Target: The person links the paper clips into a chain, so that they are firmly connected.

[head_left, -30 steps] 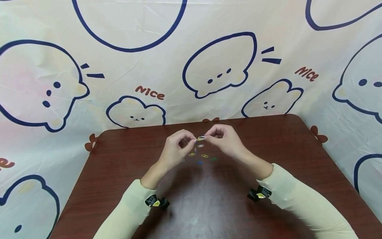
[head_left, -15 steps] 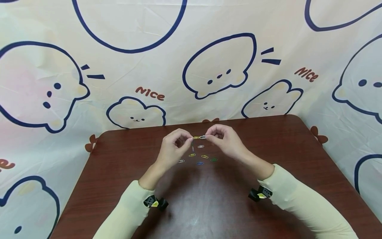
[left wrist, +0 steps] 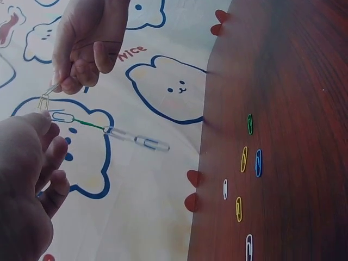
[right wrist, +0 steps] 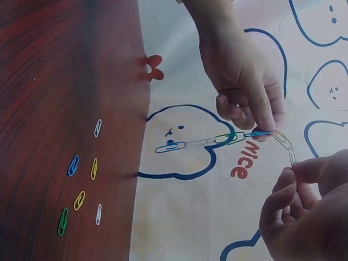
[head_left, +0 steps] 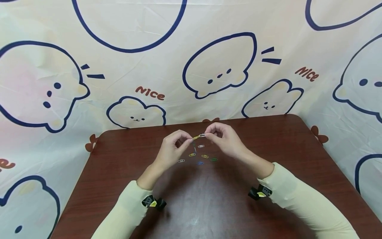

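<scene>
In the head view my left hand [head_left: 176, 146] pinches a paper clip chain near its upper end, where a blue clip [right wrist: 258, 134] meets a yellow clip [head_left: 196, 137]. The rest of the chain, with a green clip [left wrist: 89, 124] in it, hangs below these fingers, above the table. Opposite, my right hand [head_left: 225, 139] holds the end of a white paper clip [head_left: 202, 135] between thumb and index finger. The yellow and white clips run end to end between the two hands and appear linked. The fingertips hide part of each held clip.
Several loose paper clips lie on the brown table [head_left: 197, 205] under the hands: white ones [head_left: 181, 161], yellow ones [head_left: 204, 156], a blue one [head_left: 200, 163] and a green one [head_left: 214, 159]. A cartoon-printed cloth [head_left: 167, 73] rises behind the table's far edge.
The hands have drawn slightly apart, the left moving left. The yellow and white clips, overlapping earlier, now stretch in a line, tilted up toward the right hand. The hanging chain sways.
</scene>
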`<state>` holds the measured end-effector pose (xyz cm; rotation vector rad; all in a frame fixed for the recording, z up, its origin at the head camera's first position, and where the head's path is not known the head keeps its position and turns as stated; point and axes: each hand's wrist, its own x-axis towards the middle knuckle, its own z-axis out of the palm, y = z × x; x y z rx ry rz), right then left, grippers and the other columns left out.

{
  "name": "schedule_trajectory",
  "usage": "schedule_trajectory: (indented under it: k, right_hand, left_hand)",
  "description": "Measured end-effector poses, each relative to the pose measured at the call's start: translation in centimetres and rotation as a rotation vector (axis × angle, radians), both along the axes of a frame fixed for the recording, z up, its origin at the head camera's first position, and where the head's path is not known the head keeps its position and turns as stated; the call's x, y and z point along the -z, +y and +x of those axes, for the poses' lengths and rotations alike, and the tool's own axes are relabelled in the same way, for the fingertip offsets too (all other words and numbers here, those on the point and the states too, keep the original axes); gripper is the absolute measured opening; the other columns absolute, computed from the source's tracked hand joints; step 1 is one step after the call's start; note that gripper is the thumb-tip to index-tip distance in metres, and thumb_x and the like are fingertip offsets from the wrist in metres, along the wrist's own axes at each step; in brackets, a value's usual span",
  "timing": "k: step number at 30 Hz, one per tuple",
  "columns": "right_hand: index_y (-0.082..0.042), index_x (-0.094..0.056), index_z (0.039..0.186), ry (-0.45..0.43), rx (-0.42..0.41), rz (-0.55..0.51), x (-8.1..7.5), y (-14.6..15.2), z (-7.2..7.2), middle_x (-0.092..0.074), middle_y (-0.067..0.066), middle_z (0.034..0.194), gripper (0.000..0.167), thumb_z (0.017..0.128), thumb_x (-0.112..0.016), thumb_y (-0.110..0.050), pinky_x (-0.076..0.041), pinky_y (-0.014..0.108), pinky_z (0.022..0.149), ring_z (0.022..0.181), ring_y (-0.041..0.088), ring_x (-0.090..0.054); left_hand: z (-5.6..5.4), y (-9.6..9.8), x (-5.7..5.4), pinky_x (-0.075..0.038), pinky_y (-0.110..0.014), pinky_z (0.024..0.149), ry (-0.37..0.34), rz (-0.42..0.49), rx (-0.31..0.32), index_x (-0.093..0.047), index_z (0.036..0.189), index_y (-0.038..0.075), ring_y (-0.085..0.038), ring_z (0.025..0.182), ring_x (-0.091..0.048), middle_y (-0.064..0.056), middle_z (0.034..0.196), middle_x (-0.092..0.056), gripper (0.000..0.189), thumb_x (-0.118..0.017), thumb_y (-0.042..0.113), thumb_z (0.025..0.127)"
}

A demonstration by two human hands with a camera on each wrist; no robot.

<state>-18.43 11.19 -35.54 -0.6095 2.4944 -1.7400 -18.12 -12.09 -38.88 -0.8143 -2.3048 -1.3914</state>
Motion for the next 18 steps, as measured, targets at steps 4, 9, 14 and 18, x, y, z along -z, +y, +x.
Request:
schedule_trajectory:
  k: [4, 9, 14, 18]
  right_hand:
    - [-0.005, -0.068, 0.102, 0.011, 0.008, 0.005, -0.06, -0.05, -0.01, -0.063, 0.011, 0.085, 0.006, 0.098, -0.068, -0.010, -0.047, 0.028, 0.065, 0.074, 0.029, -0.055]
    - [-0.005, -0.068, 0.102, 0.017, 0.013, 0.008, -0.09, 0.01, 0.15, -0.063, 0.008, 0.086, 0.006, 0.098, -0.068, -0.010, -0.048, 0.028, 0.066, 0.074, 0.028, -0.055]
    - [-0.005, -0.068, 0.102, 0.014, 0.005, 0.004, -0.10, -0.06, 0.19, -0.063, 0.008, 0.085, 0.006, 0.098, -0.068, -0.010, -0.047, 0.027, 0.065, 0.074, 0.026, -0.054]
    - [-0.006, -0.068, 0.101, 0.019, 0.005, 0.009, -0.08, -0.19, 0.23, -0.063, 0.011, 0.086, 0.005, 0.098, -0.068, -0.010, -0.046, 0.027, 0.064, 0.073, 0.025, -0.054]
  left_hand:
    - [0.00, 0.04, 0.03, -0.050, -0.027, 0.063, -0.029, -0.025, 0.005, -0.073, 0.099, 0.009, -0.014, 0.071, -0.056, 0.001, 0.092, -0.069, 0.007, -0.075, 0.007, 0.093]
    - [-0.08, 0.20, 0.06, -0.051, -0.027, 0.063, -0.039, -0.048, 0.023, -0.072, 0.099, 0.010, -0.013, 0.070, -0.056, 0.001, 0.091, -0.068, 0.007, -0.074, 0.007, 0.093]
    - [-0.01, 0.13, 0.08, -0.051, -0.028, 0.063, -0.043, -0.039, 0.018, -0.072, 0.100, 0.009, -0.013, 0.070, -0.057, 0.001, 0.092, -0.068, 0.007, -0.074, 0.007, 0.093]
    - [0.00, 0.24, -0.10, -0.051, -0.027, 0.063, -0.034, -0.024, 0.012, -0.072, 0.103, 0.008, -0.014, 0.071, -0.057, 0.000, 0.094, -0.068, 0.009, -0.073, 0.007, 0.094]
